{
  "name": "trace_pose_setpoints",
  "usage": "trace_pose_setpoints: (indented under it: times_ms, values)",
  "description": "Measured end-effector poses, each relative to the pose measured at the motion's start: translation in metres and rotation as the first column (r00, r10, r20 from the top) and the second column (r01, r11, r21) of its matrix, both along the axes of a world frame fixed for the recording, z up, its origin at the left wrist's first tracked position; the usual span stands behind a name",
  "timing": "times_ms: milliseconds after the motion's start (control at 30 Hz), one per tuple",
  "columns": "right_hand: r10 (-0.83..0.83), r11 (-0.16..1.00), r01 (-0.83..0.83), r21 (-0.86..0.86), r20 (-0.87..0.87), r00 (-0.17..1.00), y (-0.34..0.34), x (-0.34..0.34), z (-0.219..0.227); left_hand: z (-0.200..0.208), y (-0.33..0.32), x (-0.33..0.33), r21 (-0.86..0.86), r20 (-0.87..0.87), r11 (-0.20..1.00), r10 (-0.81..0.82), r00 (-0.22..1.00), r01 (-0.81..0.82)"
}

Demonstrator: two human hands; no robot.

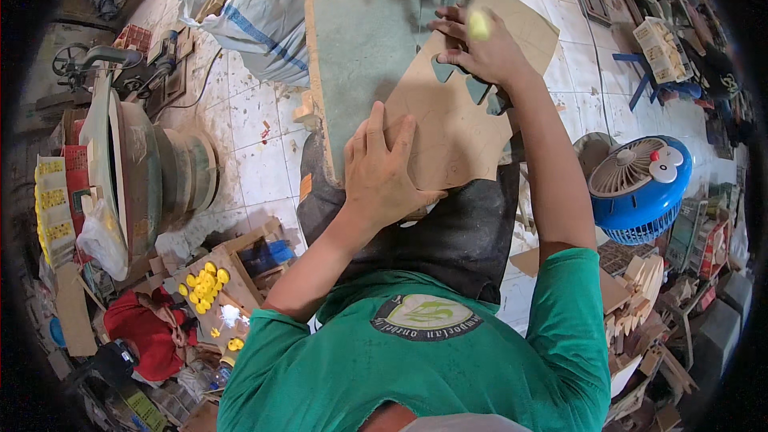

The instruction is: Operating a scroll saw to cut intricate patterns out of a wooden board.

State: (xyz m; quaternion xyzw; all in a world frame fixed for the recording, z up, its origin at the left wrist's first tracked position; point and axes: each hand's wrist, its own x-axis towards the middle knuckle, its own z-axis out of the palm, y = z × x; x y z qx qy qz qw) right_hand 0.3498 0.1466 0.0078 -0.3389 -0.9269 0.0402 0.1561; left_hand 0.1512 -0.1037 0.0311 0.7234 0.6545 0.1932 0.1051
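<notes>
1 grey-green worktable [352,48], supporting the sheet | 1 brown sheet [448,136], on the table's right side, overhanging its right edge | 2 hands, apart, neither clamped, presumably pressing the sheet flat: left hand [376,170] spread nearer the body, right hand [494,52] fingers splayed farther out
</notes>
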Motion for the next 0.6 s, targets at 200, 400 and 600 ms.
trace_pose_setpoints:
  times_ms: [200,400,600]
  values:
    - [0.027,0.999,-0.025,0.024,-0.092,0.995,0.01,0.001,-0.014,0.0,0.001,0.002,-0.009,0.003,1.0,0.008,1.0,-0.008]
    - [0.009,1.0,-0.012,-0.024,-0.102,0.995,0.011,0.001,-0.013,0.001,0.003,0.005,-0.014,-0.002,1.0,0.011,1.0,-0.011]
    - [-0.023,0.999,0.022,-0.028,-0.027,0.999,0.004,-0.005,0.001,0.002,0.004,0.005,-0.021,-0.006,1.0,0.017,1.0,-0.017]
